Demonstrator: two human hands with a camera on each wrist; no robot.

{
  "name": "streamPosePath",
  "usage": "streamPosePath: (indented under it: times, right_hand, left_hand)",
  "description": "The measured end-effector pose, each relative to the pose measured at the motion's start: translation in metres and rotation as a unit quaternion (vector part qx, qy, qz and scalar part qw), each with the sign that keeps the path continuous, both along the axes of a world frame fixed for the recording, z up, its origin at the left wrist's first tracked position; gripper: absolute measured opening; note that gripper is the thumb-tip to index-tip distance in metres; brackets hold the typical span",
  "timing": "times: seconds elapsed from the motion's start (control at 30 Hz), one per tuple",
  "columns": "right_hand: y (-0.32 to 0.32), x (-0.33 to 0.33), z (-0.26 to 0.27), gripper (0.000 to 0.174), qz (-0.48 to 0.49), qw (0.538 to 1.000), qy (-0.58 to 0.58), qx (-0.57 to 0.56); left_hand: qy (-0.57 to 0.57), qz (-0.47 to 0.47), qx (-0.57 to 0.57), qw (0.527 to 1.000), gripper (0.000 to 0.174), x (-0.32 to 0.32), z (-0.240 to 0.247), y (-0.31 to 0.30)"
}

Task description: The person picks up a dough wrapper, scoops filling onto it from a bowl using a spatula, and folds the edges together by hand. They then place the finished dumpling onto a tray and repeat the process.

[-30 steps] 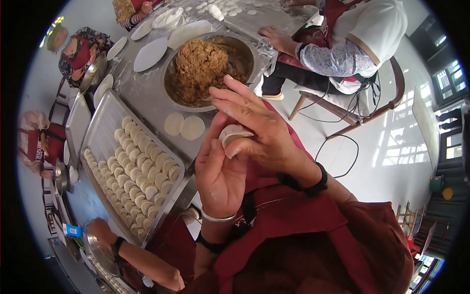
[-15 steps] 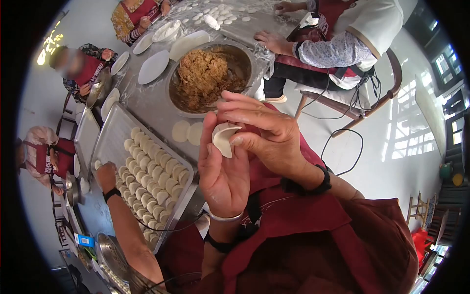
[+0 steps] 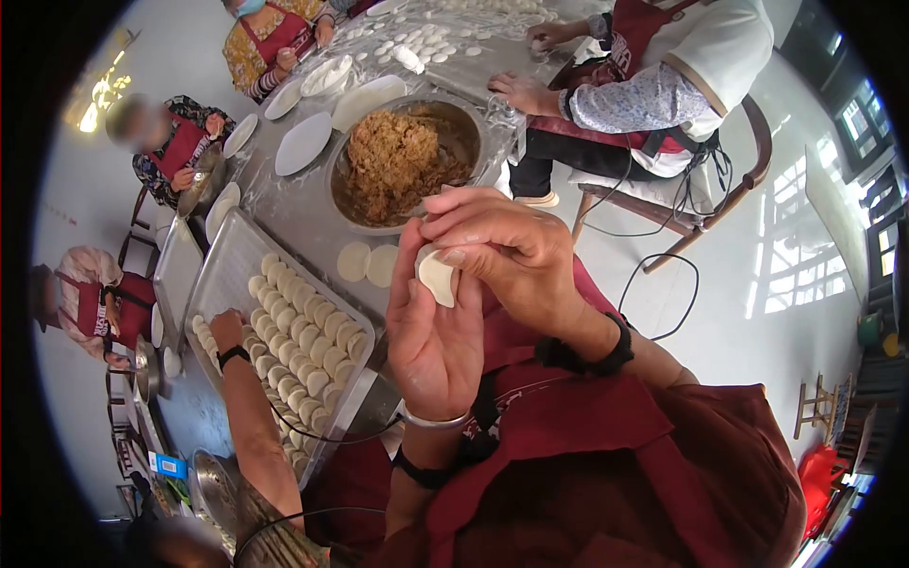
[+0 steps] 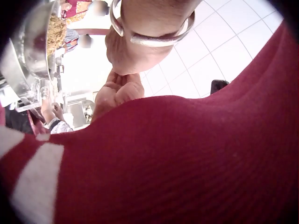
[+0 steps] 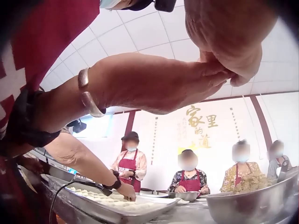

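Note:
In the head view a dumpling [image 3: 436, 279], its pale wrapper folded over, sits between both hands in front of the chest. My left hand [image 3: 436, 346], with a silver bangle at the wrist, holds it upright between thumb and fingers. From the other side my right hand [image 3: 521, 260] pinches its upper edge, thumb in front and index finger curled over. The fingers hide the dumpling's top. Both wrist views show the hands meeting, with the left hand [image 5: 154, 84] crossing the right wrist view; the dumpling is hidden there.
Beyond the hands stands a metal bowl [image 3: 464, 142] of brown filling [image 3: 393, 147]. Two round wrappers [image 3: 353, 262] lie on the table near it. To the left, another person's hand [image 3: 227, 329] is over a metal tray [image 3: 232, 265] with rows of dumplings [image 3: 303, 331]. White plates [image 3: 303, 144] lie farther back.
The right hand's fingers have drawn in and curled over the dumpling's edge, and the dumpling stands more upright. The other person's hand has moved from beside the tray to over it.

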State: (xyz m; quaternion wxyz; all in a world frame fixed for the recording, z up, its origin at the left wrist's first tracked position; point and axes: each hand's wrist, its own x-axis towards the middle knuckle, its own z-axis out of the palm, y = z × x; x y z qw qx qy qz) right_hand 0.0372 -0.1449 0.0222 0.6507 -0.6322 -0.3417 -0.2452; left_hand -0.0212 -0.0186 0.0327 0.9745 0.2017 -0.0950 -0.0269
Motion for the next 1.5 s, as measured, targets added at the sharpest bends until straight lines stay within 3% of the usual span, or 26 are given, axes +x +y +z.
streamPosePath:
  times: [0.4,0.6,0.9,1.0,1.27,1.37,1.5]
  right_hand:
    - [-0.001,0.005,-0.003,0.023,0.061,0.996,0.048,0.036]
    - [-0.005,0.011,-0.016,0.019,0.072,0.997,0.028,-0.013]
    - [-0.019,0.019,-0.017,0.022,0.116,0.984,0.126,-0.052]
    - [-0.025,0.027,-0.029,0.014,0.137,0.982,0.112,-0.063]
    - [-0.039,0.035,-0.039,0.011,0.116,0.982,0.095,-0.112]
    - [-0.043,0.032,-0.042,0.012,0.069,0.987,0.133,-0.053]
    - [-0.051,0.028,-0.052,0.01,-0.015,0.979,0.202,0.012]
  left_hand:
    - [-0.021,-0.033,-0.022,0.999,0.053,0.005,-0.008,0.004]
    - [0.017,-0.024,0.003,1.0,0.059,0.006,-0.007,0.003]
    - [0.075,-0.076,0.035,0.994,0.059,0.022,-0.023,0.01]
    - [0.088,-0.085,0.079,0.989,0.059,0.027,-0.022,0.004]
    - [0.143,-0.108,0.085,0.98,0.057,0.043,-0.039,-0.001]
    - [0.07,-0.115,0.183,0.974,0.06,0.048,-0.025,-0.017]
    - [0.047,-0.05,0.282,0.957,0.056,0.054,-0.033,-0.039]
